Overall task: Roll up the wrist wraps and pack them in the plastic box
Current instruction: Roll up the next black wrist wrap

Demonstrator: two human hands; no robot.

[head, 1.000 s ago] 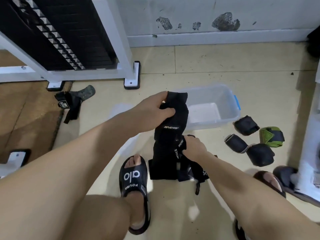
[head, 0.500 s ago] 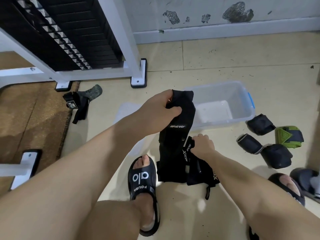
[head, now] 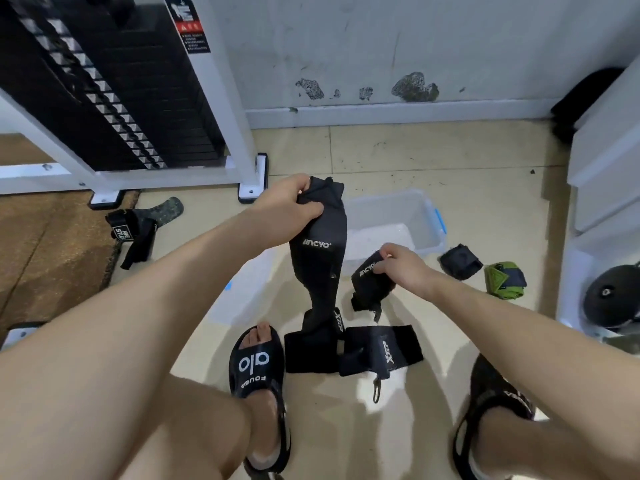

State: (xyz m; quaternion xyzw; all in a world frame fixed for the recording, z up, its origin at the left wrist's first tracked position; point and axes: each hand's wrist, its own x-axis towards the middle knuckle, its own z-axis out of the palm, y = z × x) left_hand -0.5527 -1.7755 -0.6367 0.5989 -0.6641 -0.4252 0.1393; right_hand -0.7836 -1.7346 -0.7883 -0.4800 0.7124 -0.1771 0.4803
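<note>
My left hand [head: 291, 204] grips the top of a long black wrap [head: 320, 258] that hangs down to the floor [head: 467, 174], its fingers curled round the bunched end, while my right hand [head: 403, 266] pinches a shorter black wrap [head: 369, 285] between thumb and fingertips, just in front of the clear plastic box [head: 394, 209]. More black wraps [head: 377, 349] lie flat on the floor between my sandals [head: 258, 365]. A black roll [head: 459, 261] and a green roll [head: 504, 280] sit to the right of the box, outside it.
</note>
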